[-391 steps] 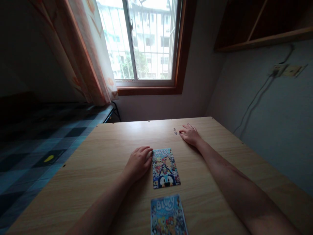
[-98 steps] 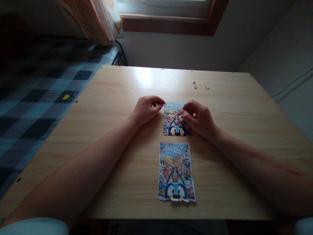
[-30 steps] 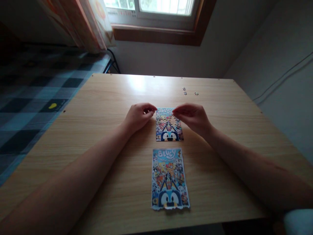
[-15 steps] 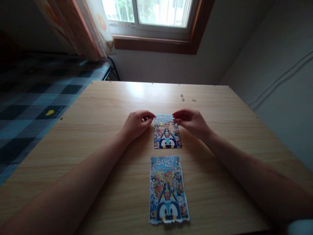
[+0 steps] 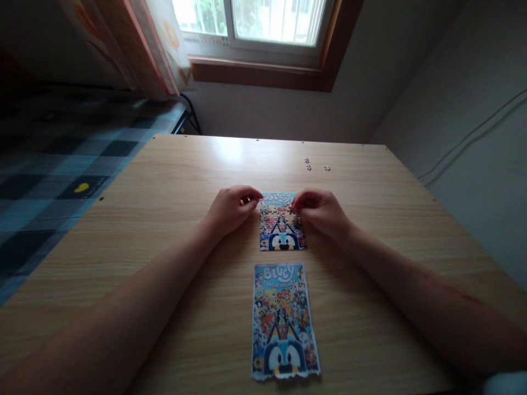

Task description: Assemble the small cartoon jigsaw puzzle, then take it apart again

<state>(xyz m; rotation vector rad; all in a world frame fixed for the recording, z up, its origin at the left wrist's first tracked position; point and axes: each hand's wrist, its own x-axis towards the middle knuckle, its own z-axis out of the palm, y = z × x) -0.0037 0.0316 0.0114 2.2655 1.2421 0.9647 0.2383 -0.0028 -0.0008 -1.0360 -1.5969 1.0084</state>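
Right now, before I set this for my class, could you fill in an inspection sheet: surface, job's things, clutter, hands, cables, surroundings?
Surface: wood-grain table, glare near far edge.
Job's things: jigsaw puzzle; BLUEY print, nearer; loose puzzle pieces, beyond.
Clutter: nothing seen.
Hands: left hand at puzzle's far left corner; right hand over its right side, grip unclear.
Cables: one cable along right wall.
Surroundings: window, curtain, checked bedding.

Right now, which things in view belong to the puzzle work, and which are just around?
Part of the work:
part-built Bluey jigsaw
three loose jigsaw pieces beyond it
Bluey picture sheet, ragged along its near edge

Just around:
checked bed cover
floral curtain
window
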